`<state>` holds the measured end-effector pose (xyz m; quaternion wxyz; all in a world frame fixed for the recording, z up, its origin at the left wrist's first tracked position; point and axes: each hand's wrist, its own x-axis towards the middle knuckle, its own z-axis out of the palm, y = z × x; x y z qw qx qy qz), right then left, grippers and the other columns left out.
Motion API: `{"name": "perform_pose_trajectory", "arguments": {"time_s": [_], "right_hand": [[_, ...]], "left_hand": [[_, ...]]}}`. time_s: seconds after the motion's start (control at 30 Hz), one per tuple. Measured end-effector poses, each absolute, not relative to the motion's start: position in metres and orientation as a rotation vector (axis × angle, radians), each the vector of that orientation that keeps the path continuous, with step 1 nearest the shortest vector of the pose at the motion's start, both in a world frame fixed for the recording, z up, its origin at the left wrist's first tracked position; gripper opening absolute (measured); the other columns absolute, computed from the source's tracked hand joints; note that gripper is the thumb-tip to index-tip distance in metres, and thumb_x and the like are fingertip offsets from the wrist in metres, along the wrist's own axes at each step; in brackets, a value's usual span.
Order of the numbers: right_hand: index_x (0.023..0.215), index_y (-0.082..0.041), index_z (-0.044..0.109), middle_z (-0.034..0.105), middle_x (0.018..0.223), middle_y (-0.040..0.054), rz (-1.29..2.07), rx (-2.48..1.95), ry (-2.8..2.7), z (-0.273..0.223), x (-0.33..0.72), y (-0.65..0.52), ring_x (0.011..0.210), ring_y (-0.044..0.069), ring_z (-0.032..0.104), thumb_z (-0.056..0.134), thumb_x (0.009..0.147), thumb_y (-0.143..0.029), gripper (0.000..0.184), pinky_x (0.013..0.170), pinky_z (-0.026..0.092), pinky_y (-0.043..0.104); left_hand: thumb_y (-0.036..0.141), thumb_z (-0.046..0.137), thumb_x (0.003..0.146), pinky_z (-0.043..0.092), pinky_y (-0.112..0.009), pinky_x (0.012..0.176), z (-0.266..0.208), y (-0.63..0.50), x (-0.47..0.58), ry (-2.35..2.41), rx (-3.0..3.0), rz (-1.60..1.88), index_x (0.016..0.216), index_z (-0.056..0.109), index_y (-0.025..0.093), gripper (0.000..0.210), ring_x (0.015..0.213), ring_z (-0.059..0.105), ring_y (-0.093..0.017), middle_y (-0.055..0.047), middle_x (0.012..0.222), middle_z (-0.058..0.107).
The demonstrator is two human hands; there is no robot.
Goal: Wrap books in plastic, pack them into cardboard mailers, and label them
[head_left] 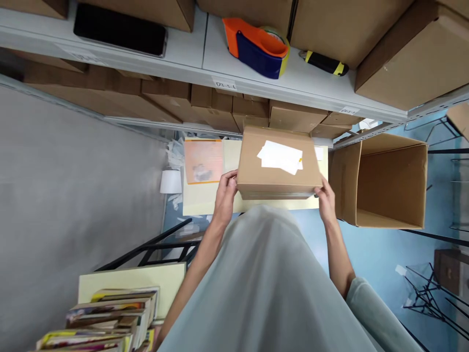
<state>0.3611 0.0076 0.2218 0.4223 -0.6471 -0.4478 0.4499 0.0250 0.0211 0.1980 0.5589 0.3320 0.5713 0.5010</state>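
Note:
Between my two hands is a closed brown cardboard box, with white paper labels on its top face. My left hand grips the box at its left side, fingers bent around the edge. At the opposite end, my right hand clasps the lower right corner. Beneath the box is a pale yellow table. A pinkish sheet with orange edges lies on that table, to the left of the box.
Above the table runs a grey shelf carrying a black phone, an orange and blue tape dispenser, a utility knife and boxes. An open large carton stands at right. Stacked books are at lower left.

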Motion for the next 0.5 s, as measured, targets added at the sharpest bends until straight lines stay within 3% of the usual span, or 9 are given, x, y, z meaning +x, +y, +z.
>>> {"name": "perform_pose_trajectory", "arguments": {"time_s": [0.13,0.3,0.37,0.5], "right_hand": [[0.154,-0.029,0.061,0.060,0.164,0.0115,1.350,-1.603,-1.064,0.176,0.342,0.003,0.151,0.033,0.056,0.078,0.090,-0.062,0.073,0.127,0.048,0.053],[0.138,-0.024,0.066,0.067,0.151,0.0173,1.489,-1.788,-1.035,0.118,0.335,-0.021,0.130,0.034,0.071,0.081,0.079,-0.067,0.074,0.114,0.057,0.057],[0.132,-0.025,0.068,0.069,0.148,0.0167,1.526,-1.828,-1.017,0.106,0.337,-0.026,0.126,0.034,0.073,0.080,0.078,-0.065,0.068,0.108,0.060,0.057],[0.129,-0.024,0.069,0.068,0.150,0.0175,1.453,-1.877,-0.979,0.099,0.343,-0.007,0.133,0.035,0.069,0.081,0.078,-0.066,0.067,0.112,0.057,0.054]], "left_hand": [[0.060,0.071,0.093,0.055,-0.044,0.111,0.148,0.019,0.007,1.494,0.768,1.044,0.137,0.064,0.024,0.057,0.131,0.067,-0.030,-0.013,0.145,0.069],[0.036,0.071,0.075,0.056,-0.048,0.108,0.101,0.003,0.001,1.616,0.766,0.756,0.137,0.062,0.024,0.063,0.130,0.067,-0.033,-0.014,0.152,0.066],[0.037,0.070,0.075,0.057,-0.049,0.107,0.092,-0.002,0.001,1.630,0.734,0.698,0.137,0.061,0.023,0.064,0.128,0.068,-0.033,-0.016,0.152,0.066],[0.053,0.068,0.087,0.049,-0.049,0.119,0.089,0.012,-0.004,1.693,0.694,0.760,0.132,0.065,0.022,0.055,0.138,0.064,-0.032,-0.016,0.147,0.069]]}}
